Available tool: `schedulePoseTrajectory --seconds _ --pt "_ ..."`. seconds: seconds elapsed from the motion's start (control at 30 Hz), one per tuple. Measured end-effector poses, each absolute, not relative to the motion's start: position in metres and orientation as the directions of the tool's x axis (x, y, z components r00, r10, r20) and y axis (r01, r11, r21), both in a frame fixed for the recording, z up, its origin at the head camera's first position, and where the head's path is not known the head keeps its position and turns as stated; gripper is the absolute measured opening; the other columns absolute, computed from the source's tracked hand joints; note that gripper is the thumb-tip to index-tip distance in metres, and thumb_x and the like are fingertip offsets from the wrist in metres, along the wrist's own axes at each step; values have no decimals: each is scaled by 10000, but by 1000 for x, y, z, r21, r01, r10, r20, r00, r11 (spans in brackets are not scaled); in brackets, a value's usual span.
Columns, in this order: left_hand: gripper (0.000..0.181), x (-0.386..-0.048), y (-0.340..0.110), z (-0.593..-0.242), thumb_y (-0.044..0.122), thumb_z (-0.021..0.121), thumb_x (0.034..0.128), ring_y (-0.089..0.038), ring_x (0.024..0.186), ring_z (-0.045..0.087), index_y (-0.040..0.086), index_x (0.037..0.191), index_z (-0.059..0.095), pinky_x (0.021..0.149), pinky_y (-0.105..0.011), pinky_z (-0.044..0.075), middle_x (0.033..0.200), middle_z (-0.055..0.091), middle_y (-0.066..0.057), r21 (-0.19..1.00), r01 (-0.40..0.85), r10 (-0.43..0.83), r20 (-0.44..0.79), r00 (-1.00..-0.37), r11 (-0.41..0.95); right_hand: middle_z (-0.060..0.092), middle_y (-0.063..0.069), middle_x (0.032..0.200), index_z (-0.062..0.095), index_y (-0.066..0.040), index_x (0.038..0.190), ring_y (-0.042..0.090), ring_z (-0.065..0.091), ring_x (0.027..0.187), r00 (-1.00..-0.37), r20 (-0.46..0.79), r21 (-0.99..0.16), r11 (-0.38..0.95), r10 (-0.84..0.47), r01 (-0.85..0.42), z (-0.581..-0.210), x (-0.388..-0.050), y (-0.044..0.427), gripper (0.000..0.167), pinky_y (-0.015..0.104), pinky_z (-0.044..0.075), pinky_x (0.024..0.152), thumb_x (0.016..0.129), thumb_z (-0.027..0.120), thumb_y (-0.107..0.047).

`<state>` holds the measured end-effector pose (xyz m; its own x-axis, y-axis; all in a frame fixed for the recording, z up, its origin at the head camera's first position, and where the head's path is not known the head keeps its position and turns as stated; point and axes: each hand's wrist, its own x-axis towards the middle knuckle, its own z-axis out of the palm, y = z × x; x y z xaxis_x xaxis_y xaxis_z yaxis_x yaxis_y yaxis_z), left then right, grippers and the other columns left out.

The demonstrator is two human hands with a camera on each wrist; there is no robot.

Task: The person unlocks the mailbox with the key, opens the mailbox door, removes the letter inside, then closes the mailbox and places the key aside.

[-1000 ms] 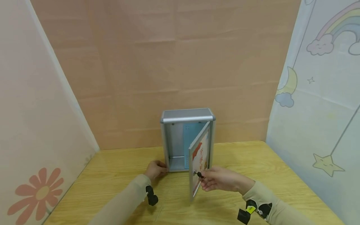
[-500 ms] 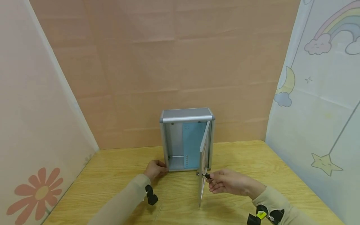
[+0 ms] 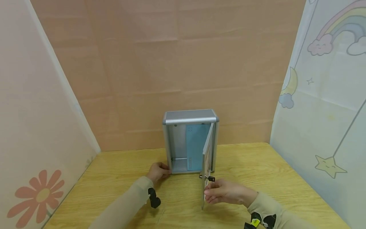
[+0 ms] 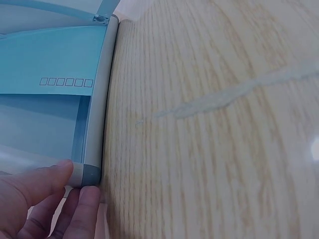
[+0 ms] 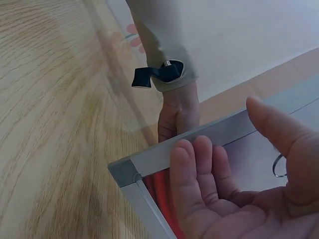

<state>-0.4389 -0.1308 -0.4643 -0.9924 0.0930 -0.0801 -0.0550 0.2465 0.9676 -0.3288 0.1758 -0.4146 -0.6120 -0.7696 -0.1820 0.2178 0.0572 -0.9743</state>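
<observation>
A silver metal box (image 3: 190, 116) stands upright on the table, its hinged door (image 3: 206, 156) swung out at the right side. Inside leans a light blue envelope (image 3: 195, 143), also visible in the left wrist view (image 4: 50, 62). At the box's lower left corner, my left hand (image 3: 158, 172) pinches the frame, thumb on the front edge and fingers beneath the corner (image 4: 55, 201). My right hand (image 3: 228, 192) is at the door's lower outer side, just below the black key (image 3: 211, 178) in the lock. Its fingers lie against the door front, thumb apart (image 5: 244, 199).
The wooden table (image 3: 120, 165) runs back to a brown paper backdrop (image 3: 128, 79). A wall sheet with a red flower (image 3: 43, 195) borders the left; another with a rainbow and star (image 3: 331, 166) borders the right.
The door has swung further outward to the right. My right hand has let go of the key and moved down to the door's lower part. My left hand stays at the corner.
</observation>
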Motion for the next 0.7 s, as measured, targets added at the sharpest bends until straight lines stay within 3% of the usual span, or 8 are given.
schedulePoseTrajectory --seconds 0.27,0.5,0.7 --pt "222 -437 -127 -462 -73 729 789 -172 732 613 -104 971 607 716 -329 576 871 626 -136 963 -42 87 -67 -994 265 569 49 979 520 -32 1020 116 603 907 -653 -220 -974 130 -725 183 -414 -326 174 213 272 544 861 973 593 -226" --pt "224 -437 -129 -460 -62 723 799 -176 727 603 -113 980 602 706 -322 571 860 623 -131 963 -28 99 -57 -993 270 567 48 922 514 -19 965 118 601 831 -745 -246 -965 229 -620 127 -414 -320 164 286 276 560 801 908 691 -236" --pt "215 -435 -127 -462 -65 722 798 -188 730 613 -109 966 594 706 -341 572 865 619 -139 961 -20 97 -48 -994 275 585 63 916 491 -35 955 122 600 808 -774 -260 -957 258 -578 130 -415 -318 158 289 302 566 797 912 684 -247"
